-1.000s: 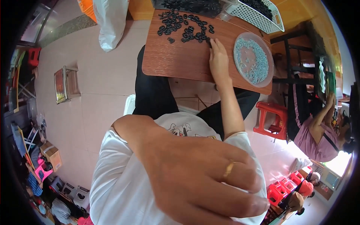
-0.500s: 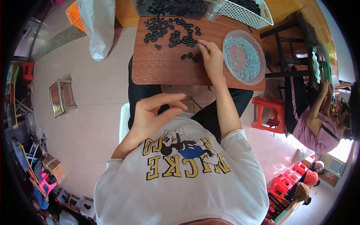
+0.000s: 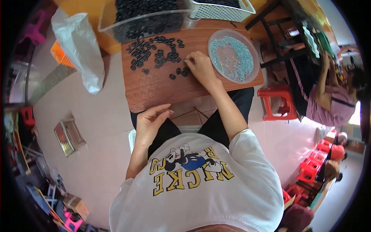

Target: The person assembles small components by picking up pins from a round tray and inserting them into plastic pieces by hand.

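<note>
My right hand (image 3: 201, 67) rests over the brown tabletop (image 3: 166, 87), its fingers bent down and close together; whatever lies under the fingertips is hidden. Right beside those fingertips is a small group of black oval parts (image 3: 179, 71). A larger scatter of similar black ring-like parts (image 3: 142, 54) spreads to the left and beyond. To the right of this hand stands a round clear tray (image 3: 256, 73) with many small pale-blue, screw-like pieces. My left hand (image 3: 147, 123) hovers by the table's front edge, open, thumb and forefinger slightly apart, with nothing visible between them.
At the table's back stand a clear bin (image 3: 154, 15) heaped with black parts and a white perforated basket (image 3: 222, 13). A red stool (image 3: 276, 101) is on the right, near a seated person in a pink top (image 3: 332, 104). A white sack (image 3: 79, 46) hangs at the left.
The whole view has shifted, bringing more of the bin into sight. My left hand has moved forward to the table's front edge, its thumb and forefinger closer together. My right hand stays near the black parts.
</note>
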Available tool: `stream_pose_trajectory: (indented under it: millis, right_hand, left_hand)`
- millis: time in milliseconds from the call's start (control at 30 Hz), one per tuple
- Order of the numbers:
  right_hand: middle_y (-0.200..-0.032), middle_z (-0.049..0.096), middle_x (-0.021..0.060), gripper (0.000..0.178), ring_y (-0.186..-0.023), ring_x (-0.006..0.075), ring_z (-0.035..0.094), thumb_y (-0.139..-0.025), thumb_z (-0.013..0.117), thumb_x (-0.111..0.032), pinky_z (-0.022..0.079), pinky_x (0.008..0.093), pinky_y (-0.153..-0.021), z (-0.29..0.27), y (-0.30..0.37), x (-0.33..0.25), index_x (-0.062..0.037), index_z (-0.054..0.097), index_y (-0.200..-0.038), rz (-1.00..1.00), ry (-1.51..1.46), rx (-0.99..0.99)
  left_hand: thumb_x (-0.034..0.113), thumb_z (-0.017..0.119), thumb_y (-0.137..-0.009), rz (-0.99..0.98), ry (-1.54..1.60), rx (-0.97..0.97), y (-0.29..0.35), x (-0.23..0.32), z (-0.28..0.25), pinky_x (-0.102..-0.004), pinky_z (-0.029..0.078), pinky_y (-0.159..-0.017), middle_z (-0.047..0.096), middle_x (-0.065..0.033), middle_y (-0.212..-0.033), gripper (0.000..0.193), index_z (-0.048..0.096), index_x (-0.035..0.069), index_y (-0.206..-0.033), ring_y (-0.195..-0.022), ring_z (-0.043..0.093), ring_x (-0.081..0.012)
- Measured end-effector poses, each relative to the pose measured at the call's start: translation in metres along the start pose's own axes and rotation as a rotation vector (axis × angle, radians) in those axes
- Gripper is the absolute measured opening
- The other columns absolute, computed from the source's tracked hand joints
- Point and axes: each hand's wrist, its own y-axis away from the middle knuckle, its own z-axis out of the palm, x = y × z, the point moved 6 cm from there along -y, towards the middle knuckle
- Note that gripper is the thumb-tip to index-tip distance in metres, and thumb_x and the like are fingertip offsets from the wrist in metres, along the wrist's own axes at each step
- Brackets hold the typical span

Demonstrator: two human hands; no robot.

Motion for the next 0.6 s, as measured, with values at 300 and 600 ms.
stream_pose_trajectory:
  millis: [300,600]
  right_hand:
    - [-0.08,0.062,0.0042,0.015,-0.067,0.012,0.057,-0.084,0.061,-0.006,0.045,0.0234,-0.062,-0.061,0.087,-0.013,0.0016,0.065,-0.097,0.34,-0.556,0.046]
    - [-0.082,0.064,0.008,0.011,-0.074,0.013,0.061,-0.089,0.056,-0.007,0.049,0.0223,-0.069,-0.051,0.235,0.059,-0.0006,0.06,-0.098,0.833,-1.367,0.137]
  left_hand:
    - [0.002,0.062,-0.083,0.129,-0.294,-0.19,-0.086,0.06,0.043,-0.0219,0.048,-0.069,0.068,-0.0079,-0.092,0.021,0.065,-0.001,-0.104,-0.078,0.061,-0.0097]
    - [0.008,0.065,-0.076,0.5,-0.845,-0.341,-0.198,0.061,0.168,-0.0353,0.05,-0.069,0.066,-0.0198,-0.082,0.014,0.067,-0.002,-0.086,-0.077,0.065,-0.0306]
